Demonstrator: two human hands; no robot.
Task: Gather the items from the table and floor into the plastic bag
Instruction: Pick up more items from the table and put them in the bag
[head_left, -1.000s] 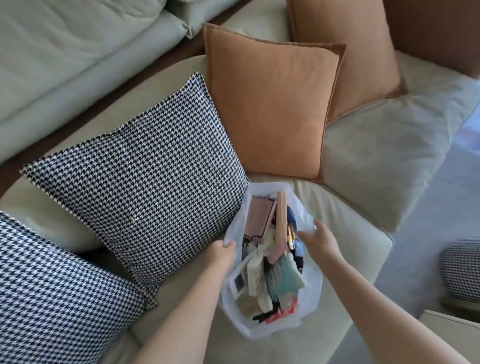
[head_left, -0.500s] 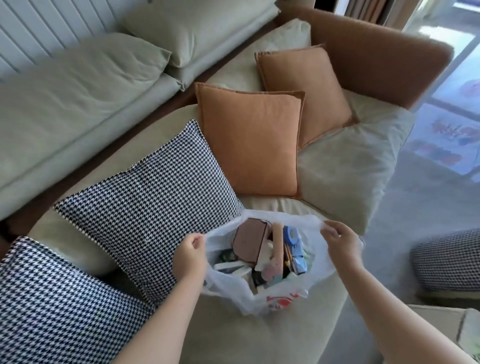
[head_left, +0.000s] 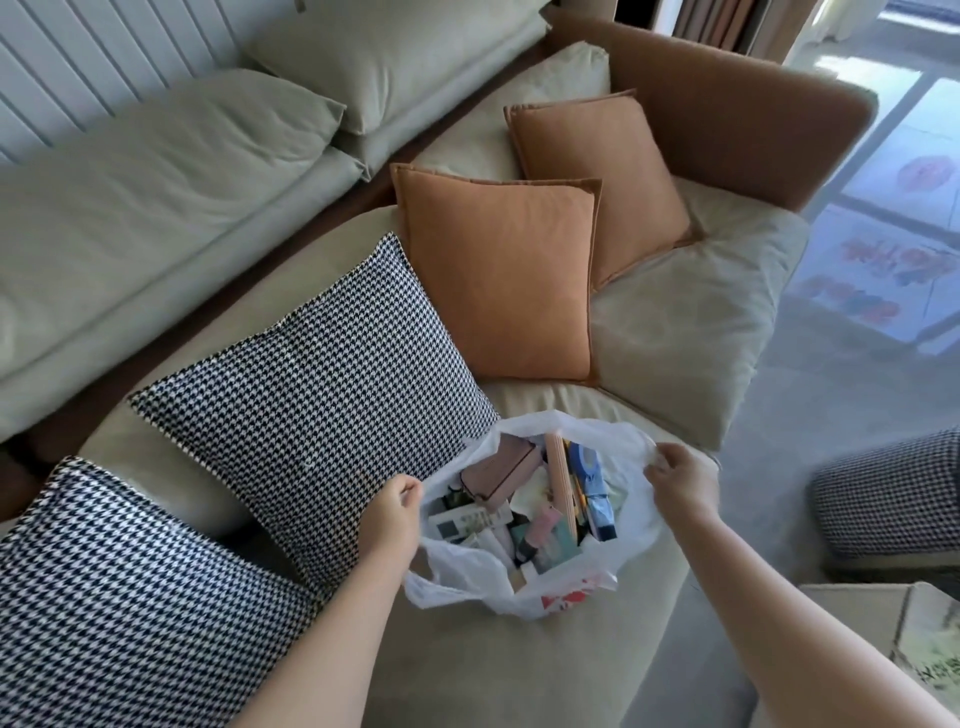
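A white plastic bag (head_left: 467, 577) sits on the sofa seat, its mouth spread wide. My left hand (head_left: 392, 519) pinches the bag's left rim and my right hand (head_left: 678, 483) pinches its right rim. Inside lie several items: a pink case (head_left: 498, 473), a white remote control (head_left: 467, 519), a tan ribbed stick (head_left: 561, 478), a blue packet (head_left: 592, 483) and a teal card (head_left: 550, 540). What lies deeper in the bag is hidden.
A houndstooth cushion (head_left: 322, 395) leans just left of the bag, another (head_left: 119, 597) nearer me. Two orange cushions (head_left: 504, 270) stand behind it. A houndstooth stool (head_left: 893, 499) and a low table corner (head_left: 883, 639) are on the right, by grey floor.
My hands have drawn apart, spreading the bag's mouth wider so that more of its contents show. The view has tilted up, taking in more of the sofa.
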